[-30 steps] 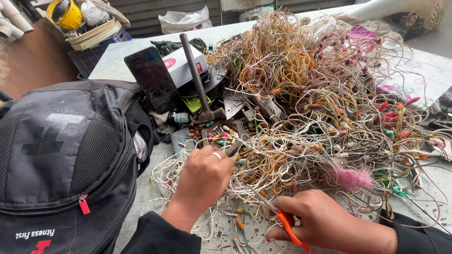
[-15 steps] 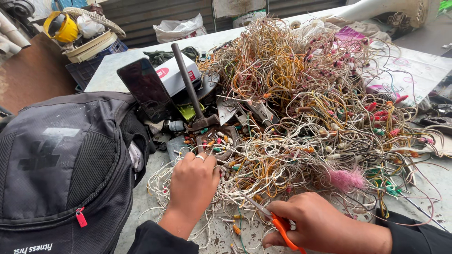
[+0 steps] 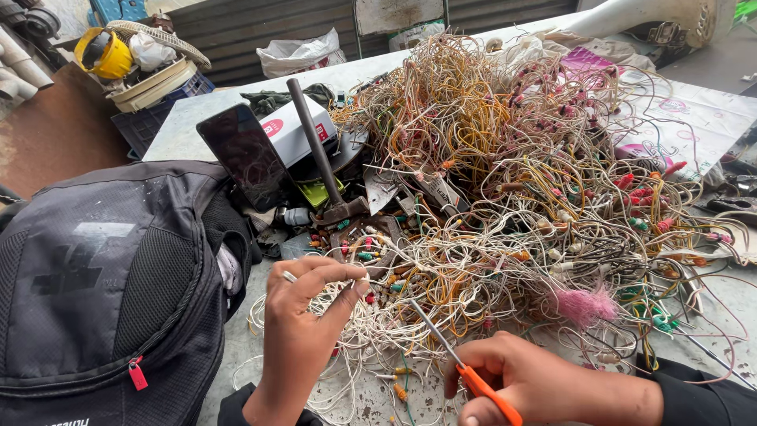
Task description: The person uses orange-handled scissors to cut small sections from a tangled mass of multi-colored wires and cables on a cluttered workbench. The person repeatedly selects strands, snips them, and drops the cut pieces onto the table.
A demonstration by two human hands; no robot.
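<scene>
Head view. The left hand [image 3: 303, 315] is raised at 7 o'clock, its thumb and fingers pinched together on a thin white wire [image 3: 288, 276] drawn up from the near edge of the wire pile [image 3: 512, 181]. The right hand [image 3: 544, 383], at 5 o'clock, is clamped on the orange handles of the scissors [image 3: 465, 367]; the 2 blades lie nearly together and point toward 11 o'clock, into the pale strands between the 2 hands. The pile, a tangle of white, yellow and red-tipped wires, fills the table [image 3: 177, 122] from centre to 3 o'clock. A hammer [image 3: 323, 162] leans just left of centre, its head down among loose connectors, beside a dark phone [image 3: 244, 158] and a white box [image 3: 296, 130]. A black backpack [image 3: 102, 292] occupies 8 o'clock. A yellow hard hat [image 3: 106, 57] sits in a crate at 10 o'clock.
</scene>
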